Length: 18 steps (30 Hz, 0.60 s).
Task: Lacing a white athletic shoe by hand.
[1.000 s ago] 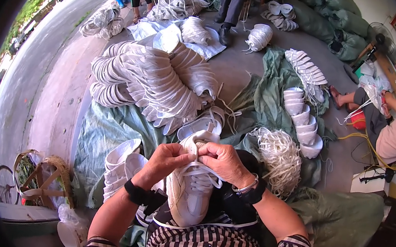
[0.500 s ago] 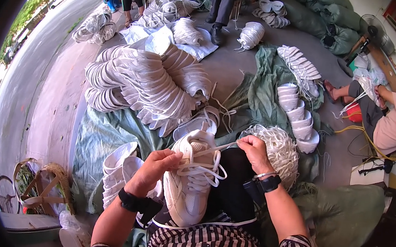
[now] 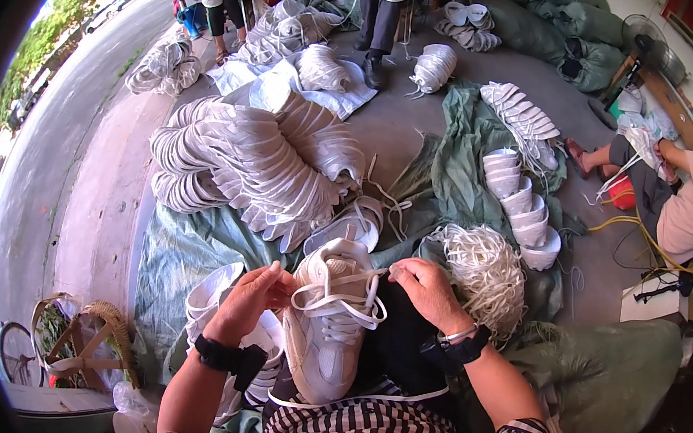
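A cream and white sneaker (image 3: 321, 346) rests on my lap, its toe toward me. White shoelace (image 3: 329, 298) loops loosely over its tongue and eyelets. My right hand (image 3: 433, 296), right of the shoe opening, pinches a stretch of lace between thumb and fingers. At the shoe's left side is my left hand (image 3: 250, 300), fingers partly curled and apart, with no lace visible in it. Its fingertips come close to the shoe's edge; whether they touch it I cannot tell. A big bundle of white laces (image 3: 480, 279) lies beyond my right hand.
Stacked white shoe uppers (image 3: 259, 155) pile up ahead on green sheeting (image 3: 190, 241). More nested uppers (image 3: 515, 201) stand at the right. A seated person (image 3: 692, 187) works at far right; two others sit at the back. A woven basket (image 3: 98, 334) stands at lower left.
My left hand has let go of the lace and moved slightly left off the shoe. My right hand has shifted left and down, still pinching lace.
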### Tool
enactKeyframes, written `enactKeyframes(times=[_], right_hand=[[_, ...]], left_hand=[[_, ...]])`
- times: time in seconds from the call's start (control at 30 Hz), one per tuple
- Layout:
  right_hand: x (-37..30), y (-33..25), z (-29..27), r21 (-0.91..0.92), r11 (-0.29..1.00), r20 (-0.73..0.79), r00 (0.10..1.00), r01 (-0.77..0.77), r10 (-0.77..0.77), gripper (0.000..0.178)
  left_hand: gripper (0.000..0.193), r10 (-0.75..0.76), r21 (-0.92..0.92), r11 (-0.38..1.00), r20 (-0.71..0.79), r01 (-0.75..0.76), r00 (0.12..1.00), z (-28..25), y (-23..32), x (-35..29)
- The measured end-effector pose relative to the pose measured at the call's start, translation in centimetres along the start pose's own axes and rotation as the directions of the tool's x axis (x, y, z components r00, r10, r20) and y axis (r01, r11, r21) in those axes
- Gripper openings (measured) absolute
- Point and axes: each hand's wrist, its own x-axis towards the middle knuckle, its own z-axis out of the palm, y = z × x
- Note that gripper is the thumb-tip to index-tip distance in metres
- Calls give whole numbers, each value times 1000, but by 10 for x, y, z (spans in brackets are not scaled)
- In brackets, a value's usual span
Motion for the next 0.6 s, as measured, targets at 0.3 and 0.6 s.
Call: enactKeyframes(times=[0.3,0.6], right_hand=[[-13,-60,21,-226,930,263,938,289,-228,31],[-25,-79,29,115,991,513,858,-69,0,58]], left_hand=[[44,52,360,933,-181,17,982,12,31,23],[31,-84,148,985,-60,93,995,-25,4,38]])
